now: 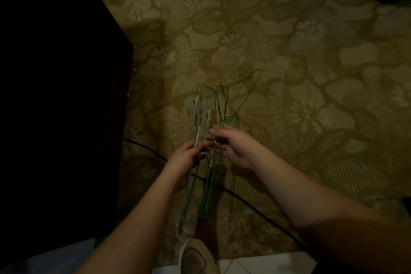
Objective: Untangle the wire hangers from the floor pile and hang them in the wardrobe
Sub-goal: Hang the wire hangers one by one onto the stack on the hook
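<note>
Both bare forearms reach forward and down from the lower edge of the view, converging toward the middle. The left hand (186,158) has its fingers curled, pinching thin wires between thumb and fingertips. The right hand (231,147) sits just beside it, slightly higher, palm turned leftward, fingers bent; in the dim light it seems to pinch a strand too

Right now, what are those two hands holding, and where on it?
A tangled bunch of wire hangers. The left hand pinches a white wire mid-length; the right hand grips green wires nearby.
</note>
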